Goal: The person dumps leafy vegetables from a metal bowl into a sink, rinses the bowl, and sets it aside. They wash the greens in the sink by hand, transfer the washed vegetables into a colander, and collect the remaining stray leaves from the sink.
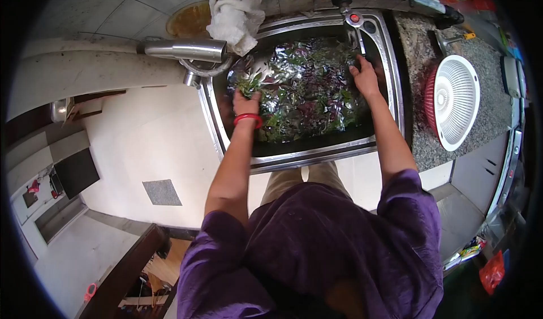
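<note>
I am standing at the near edge of a metal sink (pixel 317 159), where the leafy greens (pixel 317 87), green and purple, are spreading from the left edge nearly to the right in what is looking like water. My left hand (pixel 247 103), with a red bracelet (pixel 248 120) circling the wrist, is working just inside the left edge, its fingers closing together on a few green sprigs. My right hand (pixel 366 80) is hovering just inside the right edge, toward the far corner, thumb and fingers standing apart with nothing showing between them; its far fingers are partly hiding, so I cannot tell whether they are touching anything. The faucet (pixel 352 27) is reaching in over the far edge close to those fingers, so I am risking a knocked knuckle if I am lifting that hand carelessly. Wet stems could be slipping from my left fingers, because only a small bunch is sitting in them, and hard squeezing could be bruising the leaves. Scooping too much at once could be sending leaves and drips over the near rim onto the pale floor (pixel 169 132). The towel (pixel 235 13) is hanging beyond the far left corner, where a wide splash could be wetting it, while the white colander (pixel 455 101) is leaning on the counter (pixel 421 41) past the right edge.
</note>
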`<state>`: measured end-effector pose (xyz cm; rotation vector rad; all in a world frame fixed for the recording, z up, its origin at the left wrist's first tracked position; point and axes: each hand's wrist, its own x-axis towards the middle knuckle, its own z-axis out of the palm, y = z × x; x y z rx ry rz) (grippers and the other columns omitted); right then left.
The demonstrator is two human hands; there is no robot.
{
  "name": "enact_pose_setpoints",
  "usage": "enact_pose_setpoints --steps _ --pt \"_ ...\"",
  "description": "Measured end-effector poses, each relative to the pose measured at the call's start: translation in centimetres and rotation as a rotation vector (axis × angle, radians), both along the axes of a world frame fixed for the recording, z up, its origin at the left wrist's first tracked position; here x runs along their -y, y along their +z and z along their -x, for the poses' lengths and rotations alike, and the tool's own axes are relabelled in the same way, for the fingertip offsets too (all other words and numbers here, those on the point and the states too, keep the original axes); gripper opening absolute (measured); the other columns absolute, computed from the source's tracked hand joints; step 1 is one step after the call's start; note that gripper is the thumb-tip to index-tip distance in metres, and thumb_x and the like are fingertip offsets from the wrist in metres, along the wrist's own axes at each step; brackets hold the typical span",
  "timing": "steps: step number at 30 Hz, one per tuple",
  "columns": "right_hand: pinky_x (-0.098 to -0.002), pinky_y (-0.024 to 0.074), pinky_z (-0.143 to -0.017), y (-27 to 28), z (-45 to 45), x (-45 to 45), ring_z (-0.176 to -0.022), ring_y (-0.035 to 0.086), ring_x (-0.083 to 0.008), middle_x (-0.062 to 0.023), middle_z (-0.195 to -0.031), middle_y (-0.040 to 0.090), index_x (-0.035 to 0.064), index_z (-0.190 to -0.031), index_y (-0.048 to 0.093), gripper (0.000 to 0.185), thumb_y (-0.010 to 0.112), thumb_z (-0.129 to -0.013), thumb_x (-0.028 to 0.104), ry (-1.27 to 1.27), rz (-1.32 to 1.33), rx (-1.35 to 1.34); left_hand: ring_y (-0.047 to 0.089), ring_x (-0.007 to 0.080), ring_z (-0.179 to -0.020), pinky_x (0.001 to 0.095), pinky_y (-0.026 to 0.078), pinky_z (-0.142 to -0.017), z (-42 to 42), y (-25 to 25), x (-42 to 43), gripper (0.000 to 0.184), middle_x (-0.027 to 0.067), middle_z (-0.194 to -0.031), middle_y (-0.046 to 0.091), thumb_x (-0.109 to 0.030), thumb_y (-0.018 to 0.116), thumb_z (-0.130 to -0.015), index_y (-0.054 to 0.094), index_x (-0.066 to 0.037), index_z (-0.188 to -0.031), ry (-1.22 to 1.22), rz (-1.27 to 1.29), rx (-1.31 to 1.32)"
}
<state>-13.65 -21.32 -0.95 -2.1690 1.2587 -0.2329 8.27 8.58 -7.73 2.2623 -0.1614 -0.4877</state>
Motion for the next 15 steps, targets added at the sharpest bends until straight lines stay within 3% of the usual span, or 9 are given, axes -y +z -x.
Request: enact_pose_setpoints --steps 1,3,5,8,9,10,11,14,15 --pt "-0.0418 0.0385 -0.092 -0.7 -0.5 0.0 -0.11 0.046 -0.0364 -0.0192 -0.12 0.049 0.0055 -0.125 0.043 0.052 0.057 -0.081 0.029 -0.016 0.016 -0.152 0.05 0.0358 -0.107 0.0386 0.038 -0.094 1.6 -0.6 1.0 0.072 0.0261 -0.116 0.05 -0.034 0.072 -0.067 0.042 0.004 -0.121 -0.05 -0.223 0.085" --pt "-0.0414 0.0342 -0.098 -2.6 -1.8 -2.4 -0.115 0.041 -0.0397 -0.0227 -0.123 0.045 0.008 -0.13 0.038 0.061 0.058 -0.079 0.036 0.062 0.032 -0.358 0.053 0.028 -0.102 0.0337 0.039 -0.09 4.4 1.2 3.6 0.055 0.0172 -0.112 0.056 -0.024 0.071 -0.071 0.049 0.001 -0.116 0.019 -0.167 -0.116" --pt "-0.0389 0.0313 -0.1 -1.2 -2.6 -5.5 -0.118 0.04 -0.035 -0.0219 -0.129 0.04 0.0033 -0.127 0.042 0.059 0.059 -0.08 0.035 0.412 0.013 -0.413 0.053 0.0279 -0.102 0.0334 0.039 -0.089 6.7 0.3 4.4 0.052 0.0172 -0.111 0.056 -0.024 0.071 -0.071 0.052 0.002 -0.112 -0.186 0.011 -0.173" --pt "-0.0431 0.0367 -0.096 3.8 -2.3 -5.7 -0.113 0.043 -0.0394 -0.0225 -0.121 0.046 0.0102 -0.124 0.045 0.051 0.058 -0.08 0.033 0.647 -0.245 -0.261 0.055 0.0269 -0.101 0.0336 0.041 -0.087 7.5 5.4 4.2 0.038 0.0156 -0.111 0.058 -0.024 0.07 -0.071 0.06 -0.004 -0.102 -0.61 -0.009 -0.094" --pt "-0.0436 0.0379 -0.094 4.5 -2.3 -4.3 -0.112 0.044 -0.0393 -0.0226 -0.12 0.047 0.0085 -0.123 0.046 0.05 0.057 -0.08 0.032 0.574 -0.215 -0.245 0.055 0.027 -0.1 0.0343 0.042 -0.087 6.3 8.6 4.0 0.031 0.0148 -0.109 0.059 -0.023 0.069 -0.071 0.064 -0.006 -0.097 -0.741 -0.029 0.008" --pt "-0.044 0.0391 -0.092 4.7 -2.3 -2.2 -0.111 0.045 -0.0391 -0.0226 -0.118 0.048 0.0068 -0.121 0.047 0.048 0.057 -0.081 0.031 0.5 -0.185 -0.23 0.057 0.0277 -0.095 0.0361 0.045 -0.083 4.7 10.0 3.9 0.02 0.0133 -0.102 0.061 -0.021 0.067 -0.071 0.066 -0.008 -0.086 -0.706 0.059 0.098" --pt "-0.0445 0.0404 -0.091 4.4 -2.6 -0.3 -0.11 0.046 -0.0389 -0.0226 -0.117 0.049 0.0051 -0.12 0.048 0.047 0.056 -0.081 0.03 0.424 -0.153 -0.212 0.057 0.0283 -0.091 0.0373 0.044 -0.082 3.1 10.5 3.7 0.018 0.0121 -0.096 0.063 -0.021 0.066 -0.071 0.065 -0.006 -0.083 -0.635 -0.098 0.321" --pt "-0.0439 0.0423 -0.087 -0.3 -4.5 4.5 -0.102 0.051 -0.0386 -0.023 -0.111 0.053 0.0024 -0.115 0.05 0.044 0.053 -0.083 0.032 0.131 0.054 -0.223 0.049 0.0358 -0.104 0.0405 0.039 -0.09 -2.4 7.2 2.8 0.044 0.0222 -0.114 0.052 -0.028 0.064 -0.076 0.055 -0.001 -0.11 -0.334 -0.326 0.57" --pt "-0.0421 0.0397 -0.091 -1.0 -6.2 4.5 -0.108 0.049 -0.0377 -0.0244 -0.11 0.053 0.0002 -0.11 0.054 0.055 0.046 -0.083 0.047 0.092 0.014 -0.28 0.044 0.0361 -0.113 0.0392 0.035 -0.096 -4.1 6.0 3.0 0.054 0.0238 -0.121 0.047 -0.032 0.062 -0.079 0.048 0.002 -0.118 -0.278 -0.281 0.322"
